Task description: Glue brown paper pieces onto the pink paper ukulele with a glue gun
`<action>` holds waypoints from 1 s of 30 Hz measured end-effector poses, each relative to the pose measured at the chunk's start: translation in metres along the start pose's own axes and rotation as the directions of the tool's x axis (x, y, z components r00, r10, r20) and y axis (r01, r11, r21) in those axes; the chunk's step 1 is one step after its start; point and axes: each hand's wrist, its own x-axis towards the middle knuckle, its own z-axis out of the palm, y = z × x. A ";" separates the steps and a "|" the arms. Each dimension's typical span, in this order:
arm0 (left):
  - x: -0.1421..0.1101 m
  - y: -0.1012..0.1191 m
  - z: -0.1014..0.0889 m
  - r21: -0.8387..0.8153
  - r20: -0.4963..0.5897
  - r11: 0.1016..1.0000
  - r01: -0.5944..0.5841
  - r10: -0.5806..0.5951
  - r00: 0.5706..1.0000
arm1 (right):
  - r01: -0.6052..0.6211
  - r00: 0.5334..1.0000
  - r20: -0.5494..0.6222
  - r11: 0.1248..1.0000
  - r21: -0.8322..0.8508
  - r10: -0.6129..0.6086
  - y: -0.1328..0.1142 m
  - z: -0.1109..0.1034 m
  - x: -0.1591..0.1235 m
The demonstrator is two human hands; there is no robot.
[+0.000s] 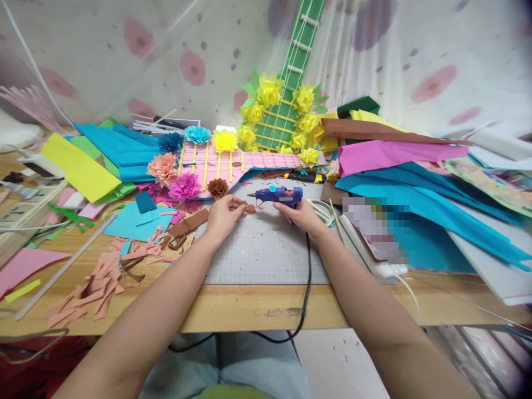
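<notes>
My left hand pinches a small brown paper petal between thumb and fingertips. Wrapped round the handle of a blue hot glue gun is my right hand. The gun's nozzle points left, just above and close to the petal. Behind both hands lies a pink paper guitar with yellow strips, its neck to the right. Paper flowers line its edge, among them a brown flower, a magenta flower and a yellow flower.
A grey cutting mat lies under my hands. A green paper guitar with yellow flowers leans on the curtain. Salmon paper scraps spread at left, blue crepe paper at right. The gun's black cable hangs over the table edge.
</notes>
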 end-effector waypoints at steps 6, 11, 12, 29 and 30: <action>-0.001 0.002 0.000 -0.030 -0.007 0.999 0.012 -0.012 1.000 | -0.016 1.000 0.023 0.999 -0.029 0.016 -0.002 -0.002 -0.001; -0.003 0.007 0.001 -0.015 -0.027 1.000 0.024 -0.024 0.999 | 0.039 0.999 0.037 0.997 -0.060 -0.036 0.002 -0.001 -0.001; -0.003 0.007 0.001 -0.015 -0.026 1.000 0.023 -0.024 0.999 | 0.044 0.998 0.037 0.997 -0.060 -0.042 0.002 0.000 0.000; -0.003 0.005 0.001 -0.009 -0.016 1.000 0.019 -0.019 1.000 | 0.069 0.998 0.021 0.995 -0.073 -0.067 0.003 0.002 0.002; -0.003 0.005 0.001 -0.010 -0.015 1.000 0.017 -0.017 1.000 | 0.068 0.998 0.018 0.995 -0.073 -0.067 0.003 0.002 0.002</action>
